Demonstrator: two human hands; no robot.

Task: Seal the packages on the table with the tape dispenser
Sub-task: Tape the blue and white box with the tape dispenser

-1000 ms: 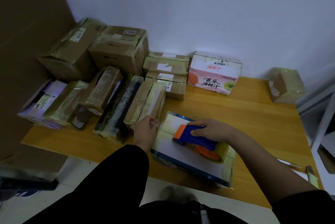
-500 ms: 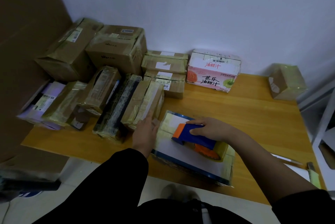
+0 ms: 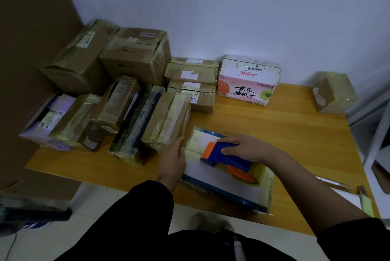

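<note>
Our right hand (image 3: 242, 147) curls its fingers round the blue and orange plastic tape dispenser (image 3: 223, 154). The dispenser sits on top of the flat white-topped, blue-edged package (image 3: 211, 178), which lies near the front edge of the pale wooden surface (image 3: 274, 125). Our left hand (image 3: 173, 161) rests against that package's left edge, fingers straight and together. Just left of it stands a crowd of taped brown cardboard boxes (image 3: 130, 64), some leaning. Further back, against the wall, we see a pink and white juice carton (image 3: 247, 83). Well apart, at the far right corner, is a small tape-wrapped brown box (image 3: 333, 94).
</note>
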